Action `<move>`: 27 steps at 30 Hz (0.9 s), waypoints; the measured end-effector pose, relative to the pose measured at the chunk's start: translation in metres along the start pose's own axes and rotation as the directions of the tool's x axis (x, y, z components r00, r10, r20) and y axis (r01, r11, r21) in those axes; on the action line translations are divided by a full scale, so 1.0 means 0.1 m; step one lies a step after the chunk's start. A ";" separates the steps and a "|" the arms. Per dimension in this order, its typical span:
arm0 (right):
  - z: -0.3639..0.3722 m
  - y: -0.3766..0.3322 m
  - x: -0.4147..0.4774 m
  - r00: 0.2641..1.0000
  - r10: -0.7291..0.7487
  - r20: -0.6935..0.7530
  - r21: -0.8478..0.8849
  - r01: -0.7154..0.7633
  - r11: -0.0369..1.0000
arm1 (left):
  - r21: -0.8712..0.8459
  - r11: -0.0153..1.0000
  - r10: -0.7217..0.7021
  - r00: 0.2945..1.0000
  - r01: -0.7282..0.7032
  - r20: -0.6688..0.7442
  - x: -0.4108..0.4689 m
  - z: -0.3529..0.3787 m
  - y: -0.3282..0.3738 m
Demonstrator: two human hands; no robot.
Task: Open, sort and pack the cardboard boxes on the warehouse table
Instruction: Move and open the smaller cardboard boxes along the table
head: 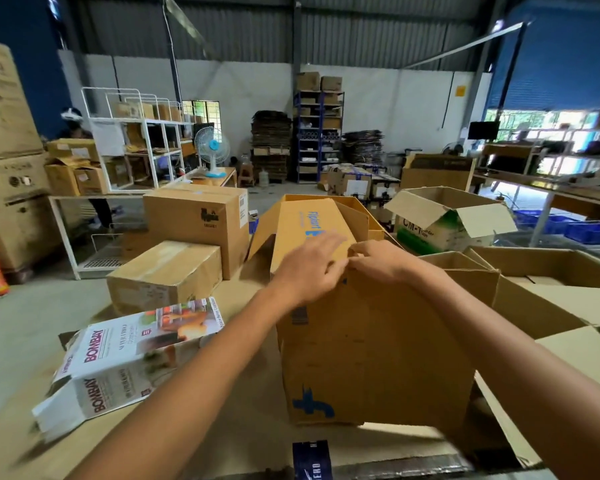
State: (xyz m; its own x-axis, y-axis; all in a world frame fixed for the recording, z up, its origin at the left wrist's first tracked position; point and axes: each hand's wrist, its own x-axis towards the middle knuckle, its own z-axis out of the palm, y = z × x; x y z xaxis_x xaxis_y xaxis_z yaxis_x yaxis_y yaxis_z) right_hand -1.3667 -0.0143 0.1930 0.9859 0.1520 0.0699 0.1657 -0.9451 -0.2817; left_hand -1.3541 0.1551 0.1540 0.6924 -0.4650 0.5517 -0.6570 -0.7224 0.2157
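Note:
A tall yellow-brown cardboard box (371, 348) with blue printed logos stands on the table right in front of me, its top flaps partly folded. My left hand (312, 268) lies on the near top flap with fingers spread and curled over its edge. My right hand (378, 261) pinches the same flap's edge at the box's top rim, touching the left fingertips. A flattened white printed carton (125, 355) lies to the left on the table (229, 410). Two sealed brown boxes (167, 271) (198, 220) sit further back left.
A large open brown box (548, 306) stands at the right, and an open white-and-green box (447, 220) behind it. A dark blue packet (312, 460) lies at the near edge. Shelving, a fan (212, 147), stacked cartons and a person at the far left fill the warehouse.

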 end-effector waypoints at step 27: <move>-0.71 0.29 -0.34 0.719 -0.053 -0.693 0.054 0.125 0.991 | -0.349 0.921 -0.210 0.976 0.174 -0.066 0.27 -0.27 -0.39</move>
State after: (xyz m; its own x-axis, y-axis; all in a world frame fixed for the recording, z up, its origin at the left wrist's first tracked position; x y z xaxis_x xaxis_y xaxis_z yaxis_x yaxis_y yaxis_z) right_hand -1.3972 -0.0675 0.2508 0.6838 -0.0412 0.7285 0.2890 -0.9015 -0.3222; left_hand -1.3178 0.1847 0.1825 0.7937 -0.2687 0.5458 -0.5883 -0.5675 0.5761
